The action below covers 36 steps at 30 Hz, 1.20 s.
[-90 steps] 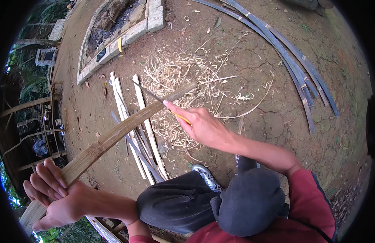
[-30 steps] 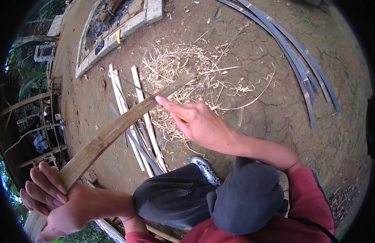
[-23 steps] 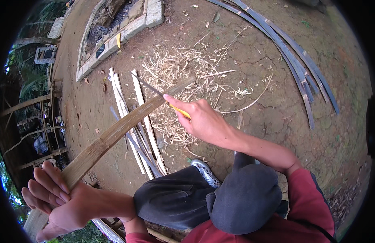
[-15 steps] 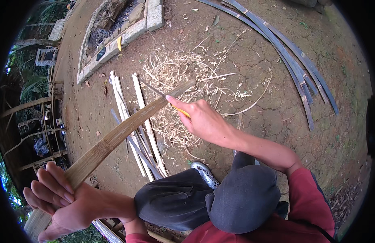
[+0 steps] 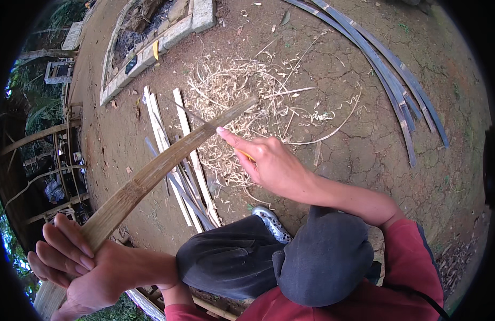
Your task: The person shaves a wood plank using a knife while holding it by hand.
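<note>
A long bamboo strip (image 5: 167, 160) runs slantwise from the lower left toward the middle, its far end above the wood shavings. My left hand (image 5: 98, 270) is closed round its near end, thumb on one side and fingers on the other. In my right hand (image 5: 274, 166) is a knife with a yellow handle (image 5: 247, 154), mostly hidden by the fingers. Its thin dark blade (image 5: 190, 112) crosses the strip near the far end. My right index finger stretches forward to the strip beside the blade.
Curly shavings (image 5: 226, 166) cover the ground ahead. Pale split strips (image 5: 187, 134) lie left of them; long dark strips (image 5: 386, 64) lie far right. A stone-edged fire pit (image 5: 146, 53) holds a yellow object (image 5: 155, 50) and a dark phone-like object (image 5: 131, 65) on its rim.
My right hand and the knife have shifted slightly toward me against the ground. The left hand keeps its hold on the bamboo strip. The whole view has tilted a little.
</note>
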Tool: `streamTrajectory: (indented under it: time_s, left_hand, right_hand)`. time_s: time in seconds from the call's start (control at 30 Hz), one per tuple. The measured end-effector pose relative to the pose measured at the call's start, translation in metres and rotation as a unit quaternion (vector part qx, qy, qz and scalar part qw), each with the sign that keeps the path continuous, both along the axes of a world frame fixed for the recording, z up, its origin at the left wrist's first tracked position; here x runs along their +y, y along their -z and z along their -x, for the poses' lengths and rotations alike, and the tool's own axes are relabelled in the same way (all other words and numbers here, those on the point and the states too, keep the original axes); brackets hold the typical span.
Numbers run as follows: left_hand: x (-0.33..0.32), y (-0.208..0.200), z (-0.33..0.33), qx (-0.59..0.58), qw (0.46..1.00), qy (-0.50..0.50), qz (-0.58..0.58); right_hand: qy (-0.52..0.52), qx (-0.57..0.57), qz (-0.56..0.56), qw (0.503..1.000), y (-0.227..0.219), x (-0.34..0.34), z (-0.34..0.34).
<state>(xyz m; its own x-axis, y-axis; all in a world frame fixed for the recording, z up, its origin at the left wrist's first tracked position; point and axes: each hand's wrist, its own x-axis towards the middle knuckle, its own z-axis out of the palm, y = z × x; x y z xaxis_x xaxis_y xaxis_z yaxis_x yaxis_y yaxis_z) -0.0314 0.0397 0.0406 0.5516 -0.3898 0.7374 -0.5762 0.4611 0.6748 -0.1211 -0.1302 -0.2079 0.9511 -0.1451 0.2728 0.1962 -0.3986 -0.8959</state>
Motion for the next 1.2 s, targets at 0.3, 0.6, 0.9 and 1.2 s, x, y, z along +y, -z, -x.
streamTrajectory:
  time_s: [0.3,0.6,0.9,1.2]
  left_hand:
    - [-0.024,0.002,0.007,-0.02,0.91,-0.408,0.073]
    - [-0.027,0.003,0.011,0.004,0.919,-0.39,0.057]
    - [-0.016,0.005,0.006,-0.002,0.942,-0.329,0.063]
    - [-0.003,0.003,-0.016,0.016,0.967,-0.242,0.078]
  right_hand:
    - [0.031,-0.003,-0.035,0.999,0.018,0.007,-0.005]
    - [0.014,-0.04,-0.017,0.999,-0.003,0.005,-0.004]
    - [0.017,0.039,-0.081,0.996,0.017,-0.003,-0.006]
    - [0.002,0.068,-0.019,0.997,0.003,-0.003,-0.024]
